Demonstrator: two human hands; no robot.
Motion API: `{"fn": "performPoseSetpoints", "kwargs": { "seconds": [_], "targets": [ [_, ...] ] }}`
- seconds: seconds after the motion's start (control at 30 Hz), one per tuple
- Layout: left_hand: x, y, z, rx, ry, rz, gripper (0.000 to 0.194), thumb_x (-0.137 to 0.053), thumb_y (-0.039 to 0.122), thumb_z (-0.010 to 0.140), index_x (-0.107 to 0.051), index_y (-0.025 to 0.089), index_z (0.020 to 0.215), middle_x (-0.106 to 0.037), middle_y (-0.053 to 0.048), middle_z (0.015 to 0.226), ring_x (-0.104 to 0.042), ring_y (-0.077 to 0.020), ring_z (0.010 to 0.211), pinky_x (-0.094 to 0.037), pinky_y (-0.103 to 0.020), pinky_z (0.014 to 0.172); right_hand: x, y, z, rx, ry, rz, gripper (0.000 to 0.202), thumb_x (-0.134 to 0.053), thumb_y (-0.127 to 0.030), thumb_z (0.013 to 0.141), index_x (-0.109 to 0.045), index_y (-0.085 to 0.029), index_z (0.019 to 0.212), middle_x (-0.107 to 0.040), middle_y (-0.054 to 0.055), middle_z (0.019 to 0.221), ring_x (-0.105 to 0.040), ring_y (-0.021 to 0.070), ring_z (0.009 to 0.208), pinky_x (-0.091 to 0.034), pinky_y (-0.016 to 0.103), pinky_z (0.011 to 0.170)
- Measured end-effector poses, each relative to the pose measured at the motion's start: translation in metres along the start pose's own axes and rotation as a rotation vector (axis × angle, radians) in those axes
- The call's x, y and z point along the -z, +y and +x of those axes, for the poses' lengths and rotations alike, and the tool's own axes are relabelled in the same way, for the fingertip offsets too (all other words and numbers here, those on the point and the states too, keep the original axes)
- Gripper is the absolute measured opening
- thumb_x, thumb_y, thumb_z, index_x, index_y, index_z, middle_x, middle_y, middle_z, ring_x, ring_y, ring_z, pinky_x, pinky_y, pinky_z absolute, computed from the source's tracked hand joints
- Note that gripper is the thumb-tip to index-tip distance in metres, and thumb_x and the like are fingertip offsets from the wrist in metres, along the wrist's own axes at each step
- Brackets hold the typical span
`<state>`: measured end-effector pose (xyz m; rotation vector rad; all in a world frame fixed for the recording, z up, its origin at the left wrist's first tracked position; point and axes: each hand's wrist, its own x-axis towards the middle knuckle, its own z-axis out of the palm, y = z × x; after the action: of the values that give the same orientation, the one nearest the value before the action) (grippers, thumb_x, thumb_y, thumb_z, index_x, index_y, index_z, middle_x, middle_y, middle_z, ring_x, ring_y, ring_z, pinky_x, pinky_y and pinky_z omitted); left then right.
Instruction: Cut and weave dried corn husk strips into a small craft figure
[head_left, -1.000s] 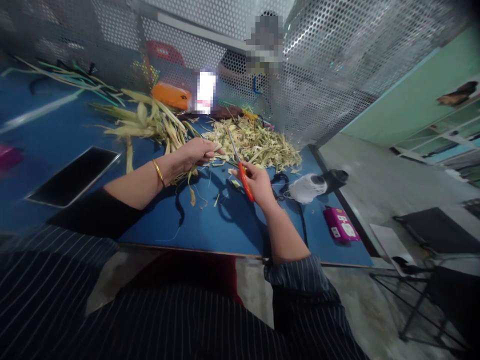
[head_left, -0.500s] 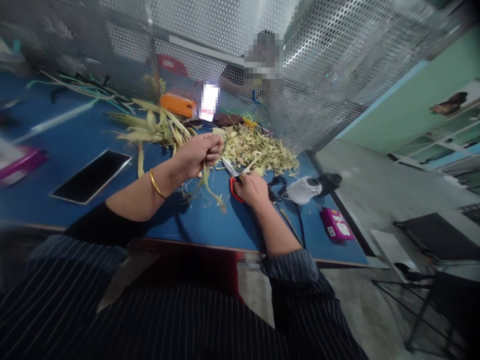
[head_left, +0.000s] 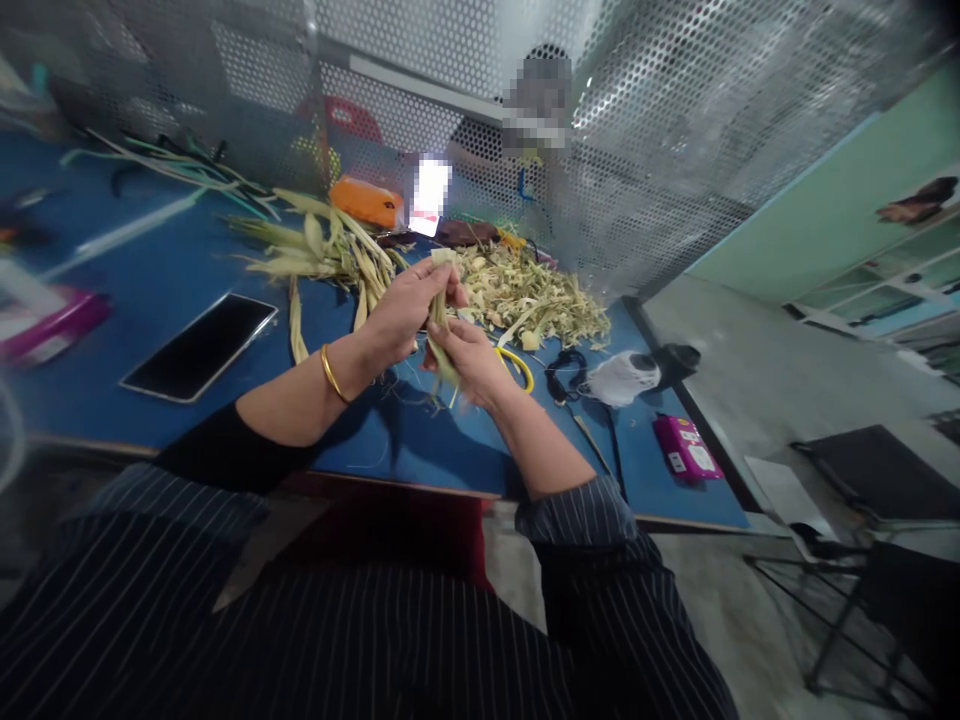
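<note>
My left hand [head_left: 420, 300] is closed around the upper part of a strip of pale green dried husk [head_left: 444, 368], and its cut-looking end shows above the fingers. Lower down the same strip, my right hand [head_left: 469, 360] grips it between thumb and fingers. Behind my right wrist a yellow handle loop [head_left: 525, 370] shows on the table; whatever it joins is hidden. A heap of chopped husk pieces [head_left: 540, 295] lies just beyond both hands. To the left of it rests a bundle of long uncut husks [head_left: 322, 245].
On the blue table [head_left: 330, 435] are a dark phone [head_left: 201, 348], a purple pack [head_left: 686, 448], a white plastic-wrapped item [head_left: 621, 378] and a black cable [head_left: 566, 375]. An orange pouch [head_left: 366, 203] and a lit screen [head_left: 429, 195] stand before a perforated metal panel [head_left: 645, 150]. A person is behind it.
My right hand has let go of the red-handled scissors and moved left onto the husk strip. My left hand still holds the strip. The view has shifted slightly.
</note>
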<state>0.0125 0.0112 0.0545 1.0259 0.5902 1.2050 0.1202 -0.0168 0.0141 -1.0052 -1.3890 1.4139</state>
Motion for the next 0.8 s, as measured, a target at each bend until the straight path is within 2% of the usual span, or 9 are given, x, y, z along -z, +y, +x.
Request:
{"fn": "performPoseSetpoints", "kwargs": {
  "seconds": [0.07, 0.2, 0.3, 0.4, 0.47, 0.57, 0.7, 0.8],
  "targets": [
    [0.005, -0.002, 0.003, 0.023, 0.019, -0.069, 0.021, -0.047, 0.022, 0.098, -0.051, 0.017, 0.078, -0.059, 0.000, 0.067, -0.057, -0.0082, 0.057, -0.047, -0.018, 0.059, 0.001, 0.003, -0.004, -0.025, 0.014, 0.079, 0.038, -0.069, -0.054, 0.075, -0.052, -0.021, 0.078, -0.046, -0.007, 0.058, -0.046, 0.0082, 0.048, -0.046, 0.025, 0.051],
    [0.006, -0.006, 0.004, 0.092, 0.062, -0.175, 0.023, -0.047, 0.022, 0.098, -0.050, 0.017, 0.075, -0.056, 0.002, 0.063, -0.056, -0.0087, 0.053, -0.050, -0.022, 0.060, 0.006, 0.000, -0.013, -0.159, 0.023, 0.197, 0.022, -0.066, -0.036, 0.078, -0.053, -0.019, 0.081, -0.052, -0.004, 0.068, -0.048, 0.0069, 0.050, -0.045, 0.023, 0.048],
    [0.005, -0.006, 0.004, 0.138, 0.098, -0.227, 0.027, -0.043, 0.019, 0.099, -0.048, 0.017, 0.073, -0.048, 0.005, 0.058, -0.049, -0.0064, 0.047, -0.048, -0.020, 0.057, 0.012, -0.006, -0.018, -0.251, -0.038, 0.279, 0.016, -0.063, -0.026, 0.078, -0.056, -0.018, 0.089, -0.044, -0.008, 0.065, -0.029, 0.0024, 0.042, -0.029, 0.017, 0.038],
    [0.006, -0.004, 0.005, 0.163, 0.097, -0.287, 0.030, -0.041, 0.020, 0.100, -0.046, 0.018, 0.071, -0.039, 0.007, 0.053, -0.039, -0.0044, 0.040, -0.044, -0.018, 0.051, 0.017, -0.007, -0.024, -0.262, -0.077, 0.261, 0.020, -0.061, -0.033, 0.082, -0.059, -0.017, 0.096, -0.031, -0.010, 0.062, -0.014, 0.0025, 0.043, -0.013, 0.017, 0.038],
    [0.008, -0.001, 0.007, 0.171, 0.125, -0.331, 0.033, -0.039, 0.022, 0.102, -0.044, 0.019, 0.070, -0.032, 0.009, 0.050, -0.032, -0.0040, 0.037, -0.039, -0.017, 0.046, 0.020, -0.004, -0.028, -0.214, -0.051, 0.177, 0.028, -0.059, -0.044, 0.084, -0.061, -0.018, 0.095, -0.026, -0.009, 0.061, -0.014, 0.0036, 0.044, -0.012, 0.019, 0.040],
    [0.011, 0.004, 0.009, 0.202, 0.172, -0.398, 0.037, -0.032, 0.023, 0.104, -0.040, 0.020, 0.068, -0.024, 0.010, 0.046, -0.025, -0.0042, 0.034, -0.031, -0.017, 0.040, 0.023, 0.002, -0.031, -0.079, 0.077, -0.087, 0.038, -0.054, -0.055, 0.085, -0.064, -0.018, 0.087, -0.027, -0.008, 0.059, -0.020, 0.0057, 0.045, -0.017, 0.022, 0.043],
    [0.015, 0.006, 0.008, 0.263, 0.211, -0.449, 0.038, -0.031, 0.018, 0.102, -0.037, 0.020, 0.065, -0.023, 0.009, 0.042, -0.022, -0.0053, 0.033, -0.025, -0.018, 0.036, 0.028, 0.006, -0.031, 0.163, 0.303, -0.535, 0.034, -0.052, -0.048, 0.087, -0.069, -0.019, 0.080, -0.043, -0.003, 0.060, -0.038, 0.0107, 0.057, -0.030, 0.025, 0.056],
    [0.016, 0.003, 0.008, 0.286, 0.233, -0.472, 0.038, -0.029, 0.013, 0.100, -0.036, 0.020, 0.063, -0.023, 0.008, 0.040, -0.022, -0.0060, 0.033, -0.027, -0.019, 0.037, 0.031, 0.005, -0.032, 0.232, 0.427, -0.604, 0.028, -0.052, -0.041, 0.088, -0.069, -0.019, 0.081, -0.051, -0.001, 0.062, -0.044, 0.0131, 0.062, -0.034, 0.027, 0.063]
  ]
}}
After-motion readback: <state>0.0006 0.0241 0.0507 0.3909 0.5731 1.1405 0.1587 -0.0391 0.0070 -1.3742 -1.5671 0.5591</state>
